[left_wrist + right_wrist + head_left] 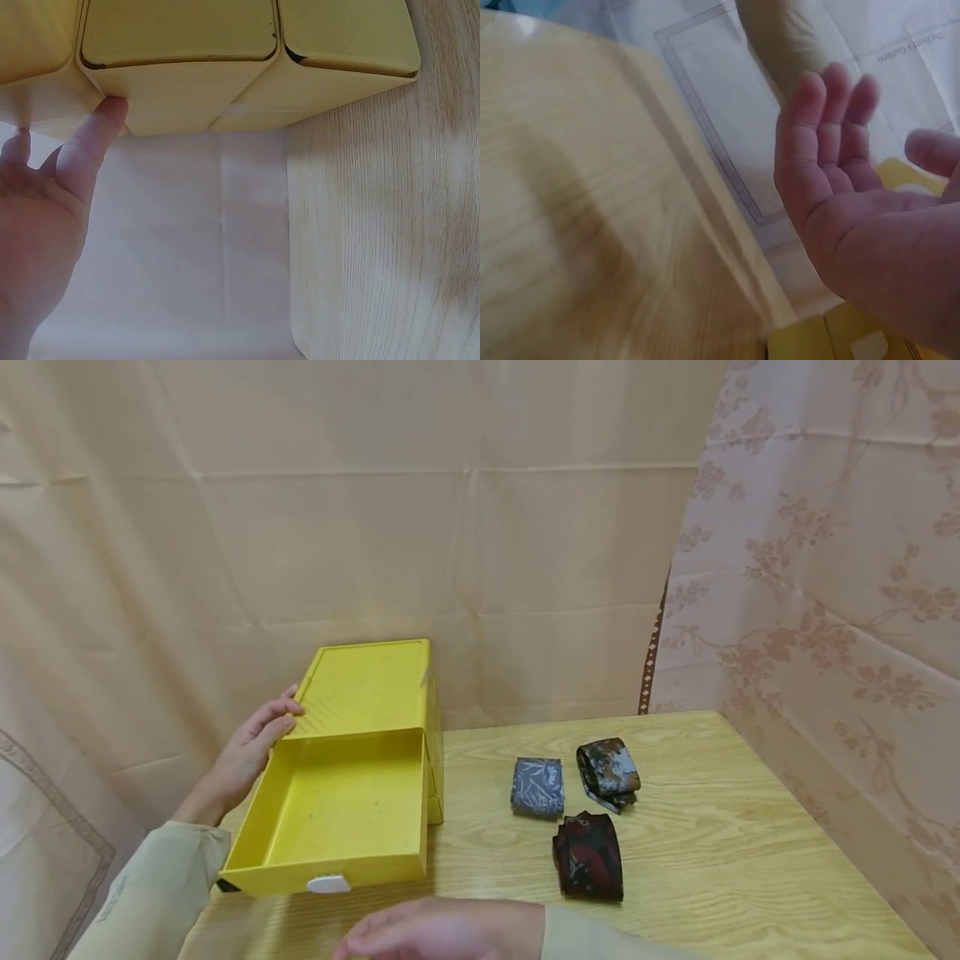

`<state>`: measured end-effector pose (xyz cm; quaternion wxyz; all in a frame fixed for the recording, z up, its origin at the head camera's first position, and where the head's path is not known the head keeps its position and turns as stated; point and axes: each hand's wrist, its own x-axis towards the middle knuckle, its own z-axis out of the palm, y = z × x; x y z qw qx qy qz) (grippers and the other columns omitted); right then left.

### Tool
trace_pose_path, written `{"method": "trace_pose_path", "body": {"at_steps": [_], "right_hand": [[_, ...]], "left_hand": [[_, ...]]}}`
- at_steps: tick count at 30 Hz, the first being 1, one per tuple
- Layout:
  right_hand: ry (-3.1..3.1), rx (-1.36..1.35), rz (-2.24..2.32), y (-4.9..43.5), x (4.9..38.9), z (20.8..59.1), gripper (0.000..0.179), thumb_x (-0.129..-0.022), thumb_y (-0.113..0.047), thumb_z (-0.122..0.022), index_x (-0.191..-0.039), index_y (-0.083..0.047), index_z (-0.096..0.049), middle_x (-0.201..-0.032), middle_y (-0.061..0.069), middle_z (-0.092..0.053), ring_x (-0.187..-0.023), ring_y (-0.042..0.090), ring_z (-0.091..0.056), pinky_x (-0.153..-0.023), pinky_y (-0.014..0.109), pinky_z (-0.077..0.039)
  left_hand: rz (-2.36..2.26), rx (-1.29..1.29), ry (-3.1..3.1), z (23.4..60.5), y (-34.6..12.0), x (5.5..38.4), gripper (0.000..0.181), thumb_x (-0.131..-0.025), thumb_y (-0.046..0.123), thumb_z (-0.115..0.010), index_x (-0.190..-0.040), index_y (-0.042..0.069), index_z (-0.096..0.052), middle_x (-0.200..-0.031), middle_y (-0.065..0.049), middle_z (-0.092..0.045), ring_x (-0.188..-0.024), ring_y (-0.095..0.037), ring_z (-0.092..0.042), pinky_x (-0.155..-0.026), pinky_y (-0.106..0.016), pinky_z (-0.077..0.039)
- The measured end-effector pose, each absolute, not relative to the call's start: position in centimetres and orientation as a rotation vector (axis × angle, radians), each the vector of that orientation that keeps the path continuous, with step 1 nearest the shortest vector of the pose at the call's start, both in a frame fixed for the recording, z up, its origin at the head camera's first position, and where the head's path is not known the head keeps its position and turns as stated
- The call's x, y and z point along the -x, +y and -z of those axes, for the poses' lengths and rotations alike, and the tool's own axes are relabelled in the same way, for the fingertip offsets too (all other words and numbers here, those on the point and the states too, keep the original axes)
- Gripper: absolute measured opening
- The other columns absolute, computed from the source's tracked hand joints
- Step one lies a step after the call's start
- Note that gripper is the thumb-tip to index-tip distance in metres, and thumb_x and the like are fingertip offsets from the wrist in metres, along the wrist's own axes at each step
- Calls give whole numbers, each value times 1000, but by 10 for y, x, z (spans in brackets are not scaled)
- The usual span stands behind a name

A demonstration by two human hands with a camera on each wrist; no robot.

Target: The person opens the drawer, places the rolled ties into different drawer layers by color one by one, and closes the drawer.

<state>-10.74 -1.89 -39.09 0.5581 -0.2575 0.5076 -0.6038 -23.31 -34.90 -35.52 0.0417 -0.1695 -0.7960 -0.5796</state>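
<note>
A yellow drawer unit stands at the left of the table, its top drawer pulled far out with a bare inside and a white handle on its front. My left hand rests against the unit's left side near the top edge. In the left wrist view the left thumb touches the yellow side wall. Just in front of the drawer is my right hand, holding nothing. The right wrist view shows the right hand's fingers loosely bent, the palm bare.
Right of the unit lie a grey leaf-patterned folded cloth, a brown-and-grey patterned one and a dark red one. The wooden table ends at curtains behind and at the right.
</note>
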Motion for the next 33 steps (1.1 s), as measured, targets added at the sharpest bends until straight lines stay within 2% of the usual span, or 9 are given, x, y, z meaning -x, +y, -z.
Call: {"method": "trace_pose_path", "body": {"at_steps": [4,11,18,25,29,33], "right_hand": [[1268,648,1363,-4,113,393,39,-110,-21,-43,-137,4,-55,-114,-5,-65,-100,4,-60,-91,23,-49],[1359,803,1182,31,136,390,42,-112,-28,-37,-142,-3,-52,-108,-6,-64,-92,5,-62,-78,22,-52],[1503,907,1105,60,154,385,38,-111,-23,-40,-139,-1,-54,-114,2,-67,-100,12,-66,-89,29,-54],[1948,1089,863,91,165,377,34,-109,-31,-46,-137,-16,-59,-124,-13,-63,-112,2,-58,-95,27,-48],[2147,1135,762,111,172,377,38,-109,-39,-46,-139,-21,-59,-132,-12,-61,-116,4,-57,-95,31,-49],[2264,1135,753,130,180,381,41,-109,-41,-46,-141,-18,-58,-137,-6,-61,-122,9,-57,-97,35,-50]], "left_hand": [[1770,507,-2449,354,-348,233,21,-111,27,-43,-125,14,-52,-170,-9,-6,-155,-31,-1,-98,-9,-38],[1742,493,-2475,353,-348,233,23,-111,28,-42,-126,14,-51,-170,-9,-6,-154,-33,-1,-100,-9,-36],[1750,476,-2479,354,-347,232,23,-111,29,-42,-126,14,-51,-170,-9,-5,-154,-33,0,-101,-9,-35],[1737,469,-2485,354,-346,232,24,-111,30,-42,-126,14,-51,-170,-8,-6,-154,-33,0,-103,-10,-33],[1753,470,-2476,354,-347,233,24,-111,29,-42,-126,13,-51,-170,-8,-6,-154,-35,0,-102,-10,-34],[1772,476,-2457,355,-347,234,23,-111,29,-43,-125,13,-52,-170,-10,-5,-154,-36,0,-100,-10,-37]]}}
